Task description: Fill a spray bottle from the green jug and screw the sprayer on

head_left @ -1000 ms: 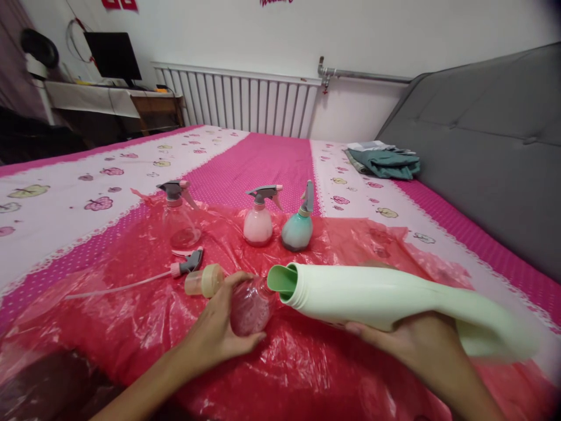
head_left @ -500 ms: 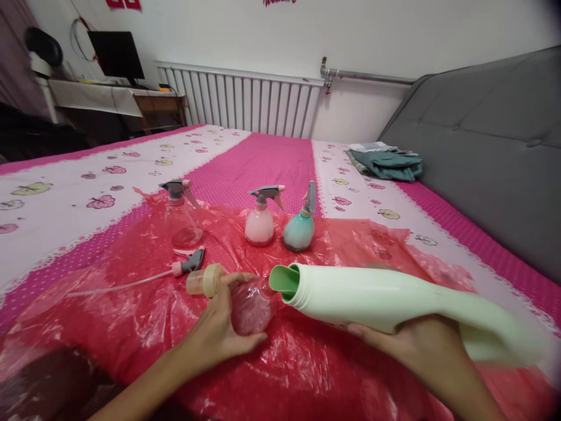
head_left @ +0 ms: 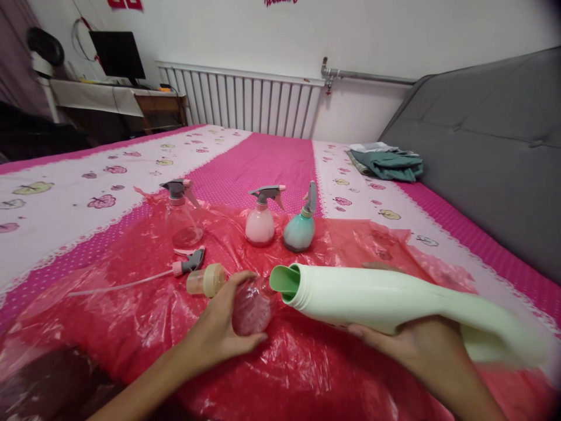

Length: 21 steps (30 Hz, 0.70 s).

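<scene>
My left hand (head_left: pixel 221 324) is wrapped around a clear round spray bottle (head_left: pixel 253 309), which is tilted with its mouth to the right. My right hand (head_left: pixel 427 345) grips a large pale green detergent bottle (head_left: pixel 368 292) lying almost level. Its green pouring spout (head_left: pixel 284 279) meets the clear bottle's neck; whether liquid flows cannot be seen. Just left of my left hand lies a yellowish measuring cap (head_left: pixel 205 280). Beyond it is a loose grey and pink trigger sprayer (head_left: pixel 190 264) with a long thin tube.
Red plastic sheeting (head_left: pixel 307 374) covers the near part of the bed. On it stand a clear spray bottle (head_left: pixel 184 228), a pink one (head_left: pixel 260 225) and a teal one (head_left: pixel 300 231). Folded clothes (head_left: pixel 385 161) lie by the grey headboard (head_left: pixel 482 128).
</scene>
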Each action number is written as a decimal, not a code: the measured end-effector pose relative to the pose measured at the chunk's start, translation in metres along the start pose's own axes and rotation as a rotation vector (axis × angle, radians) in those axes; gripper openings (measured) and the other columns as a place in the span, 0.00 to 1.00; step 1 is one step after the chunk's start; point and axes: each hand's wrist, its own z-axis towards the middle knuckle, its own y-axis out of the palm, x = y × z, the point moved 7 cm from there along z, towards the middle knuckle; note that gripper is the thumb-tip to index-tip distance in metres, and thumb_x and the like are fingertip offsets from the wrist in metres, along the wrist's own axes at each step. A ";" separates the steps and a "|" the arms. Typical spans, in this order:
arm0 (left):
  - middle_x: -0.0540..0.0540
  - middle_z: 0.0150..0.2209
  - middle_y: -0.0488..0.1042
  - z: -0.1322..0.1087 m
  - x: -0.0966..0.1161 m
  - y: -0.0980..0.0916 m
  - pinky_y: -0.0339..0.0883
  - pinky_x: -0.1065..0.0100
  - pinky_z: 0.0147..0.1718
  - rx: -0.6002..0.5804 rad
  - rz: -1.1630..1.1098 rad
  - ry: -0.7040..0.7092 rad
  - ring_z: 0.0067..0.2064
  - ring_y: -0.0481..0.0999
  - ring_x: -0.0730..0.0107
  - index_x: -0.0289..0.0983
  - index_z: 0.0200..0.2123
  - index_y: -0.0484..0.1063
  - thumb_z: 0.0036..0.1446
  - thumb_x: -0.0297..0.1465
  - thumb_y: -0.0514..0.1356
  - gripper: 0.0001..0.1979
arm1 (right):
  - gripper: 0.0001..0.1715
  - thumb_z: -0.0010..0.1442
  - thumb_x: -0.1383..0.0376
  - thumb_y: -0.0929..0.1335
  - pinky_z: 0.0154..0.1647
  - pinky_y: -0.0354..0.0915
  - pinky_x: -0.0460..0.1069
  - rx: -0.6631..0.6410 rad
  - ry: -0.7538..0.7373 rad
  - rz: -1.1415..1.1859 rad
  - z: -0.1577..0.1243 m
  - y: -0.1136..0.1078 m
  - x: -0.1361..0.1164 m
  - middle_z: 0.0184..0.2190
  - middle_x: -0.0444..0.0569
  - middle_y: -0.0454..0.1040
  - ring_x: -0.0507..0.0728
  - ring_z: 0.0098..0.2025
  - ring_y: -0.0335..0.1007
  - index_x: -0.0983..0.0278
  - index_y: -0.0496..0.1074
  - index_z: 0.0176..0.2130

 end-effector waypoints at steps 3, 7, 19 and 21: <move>0.34 0.65 0.72 -0.001 -0.003 0.001 0.70 0.33 0.65 0.001 -0.010 -0.009 0.66 0.75 0.35 0.45 0.70 0.59 0.54 0.39 0.74 0.44 | 0.48 0.53 0.31 0.72 0.66 0.67 0.75 -0.001 -0.005 -0.024 0.000 0.001 0.000 0.49 0.57 0.85 0.79 0.60 0.78 0.58 0.78 0.59; 0.35 0.65 0.72 -0.001 0.000 0.000 0.71 0.33 0.65 0.004 -0.002 0.014 0.66 0.76 0.35 0.46 0.70 0.58 0.55 0.39 0.74 0.44 | 0.46 0.57 0.31 0.71 0.64 0.71 0.73 -0.005 -0.056 -0.076 -0.001 0.002 0.005 0.49 0.56 0.85 0.77 0.60 0.79 0.56 0.78 0.61; 0.35 0.65 0.72 -0.001 -0.004 0.001 0.71 0.33 0.65 0.018 -0.003 0.008 0.66 0.76 0.36 0.46 0.70 0.59 0.55 0.41 0.73 0.44 | 0.42 0.60 0.37 0.73 0.62 0.74 0.70 -0.053 -0.125 -0.170 -0.003 0.005 0.023 0.48 0.55 0.86 0.77 0.59 0.81 0.57 0.78 0.63; 0.35 0.65 0.72 -0.001 -0.004 0.001 0.71 0.34 0.66 0.022 -0.007 0.017 0.66 0.76 0.37 0.46 0.70 0.59 0.55 0.41 0.73 0.44 | 0.43 0.60 0.37 0.74 0.61 0.75 0.70 -0.047 -0.121 -0.172 -0.002 0.004 0.022 0.48 0.55 0.86 0.76 0.58 0.81 0.57 0.77 0.63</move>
